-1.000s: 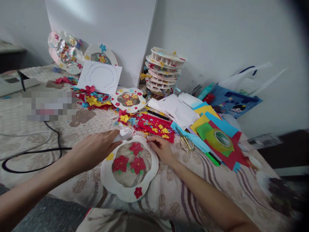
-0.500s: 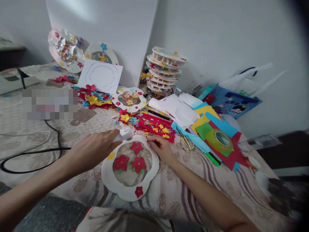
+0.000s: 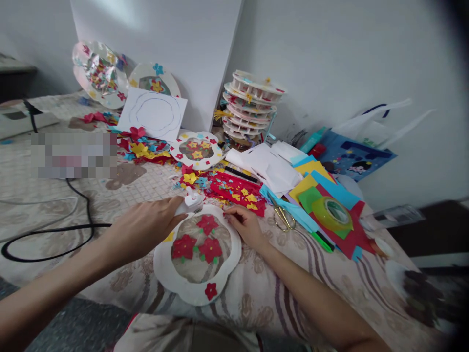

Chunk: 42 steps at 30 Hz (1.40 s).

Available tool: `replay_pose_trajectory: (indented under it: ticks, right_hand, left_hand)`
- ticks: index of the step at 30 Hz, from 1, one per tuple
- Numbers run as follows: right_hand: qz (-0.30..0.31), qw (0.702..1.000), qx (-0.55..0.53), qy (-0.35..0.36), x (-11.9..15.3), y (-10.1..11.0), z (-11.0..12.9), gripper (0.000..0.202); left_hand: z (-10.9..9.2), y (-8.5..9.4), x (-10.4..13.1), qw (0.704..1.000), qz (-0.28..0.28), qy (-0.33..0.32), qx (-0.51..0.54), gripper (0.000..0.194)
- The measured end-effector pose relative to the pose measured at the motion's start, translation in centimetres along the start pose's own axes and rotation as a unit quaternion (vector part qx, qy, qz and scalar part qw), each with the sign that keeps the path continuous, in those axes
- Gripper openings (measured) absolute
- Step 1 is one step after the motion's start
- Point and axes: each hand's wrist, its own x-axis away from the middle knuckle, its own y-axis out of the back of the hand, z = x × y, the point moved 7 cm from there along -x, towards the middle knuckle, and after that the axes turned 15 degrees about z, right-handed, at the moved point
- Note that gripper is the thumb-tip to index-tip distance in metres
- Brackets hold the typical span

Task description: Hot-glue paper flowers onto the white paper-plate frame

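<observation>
A plain, pale grey wall [image 3: 340,58] is filling the upper right of the frame, while a large white panel [image 3: 164,39] is standing across the upper centre, a soft glare [image 3: 115,17] showing near its top left. A table draped in beige, brown-patterned cloth [image 3: 249,305] is stretching across the middle. Dark speckled floor [image 3: 54,325] is showing at lower left, and a dark piece of furniture [image 3: 14,83] is sitting at the upper left edge.

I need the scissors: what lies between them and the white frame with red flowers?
In the head view, the right hand and a stretch of tablecloth lie between the frame and the scissors.
</observation>
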Motion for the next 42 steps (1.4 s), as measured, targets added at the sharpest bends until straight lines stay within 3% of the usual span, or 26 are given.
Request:
replay_pose_trajectory:
  ticks: [10, 16, 21, 25, 30, 34, 42]
  right_hand:
    - [0.009, 1.0, 0.0, 0.007, 0.0, -0.1, -0.1, 0.015]
    - [0.006, 1.0, 0.0, 0.004, 0.0, 0.0, -0.1, 0.015]
    - [0.007, 1.0, 0.004, 0.007, 0.0, -0.1, -0.1, 0.015]
    - [0.005, 1.0, 0.011, 0.009, 0.0, 0.1, 0.1, 0.016]
    - [-0.005, 0.993, 0.091, 0.069, -0.4, 0.2, 2.5, 0.014]
    - [0.042, 0.978, 0.17, 0.117, -2.0, -1.7, 4.2, 0.015]
    - [0.109, 0.9, 0.389, 0.163, -4.7, -5.8, 5.1, 0.021]
  left_hand:
    - [0.3, 0.2, 0.6, 0.999, 0.02, 0.037, -0.002, 0.038]
    - [-0.1, -0.1, 0.2, 0.999, 0.037, 0.023, -0.011, 0.035]
    - [0.5, -0.4, 0.1, 0.997, 0.046, 0.057, -0.033, 0.038]
    - [0.6, -0.4, 0.3, 0.998, 0.041, 0.04, -0.004, 0.035]
    - [3.6, 0.3, 1.7, 0.996, -0.016, 0.074, 0.038, 0.035]
    - [6.5, -0.1, 3.0, 0.992, -0.051, 0.107, 0.051, 0.035]
    - [9.3, -1.1, 3.5, 0.976, -0.089, 0.192, 0.05, 0.033]
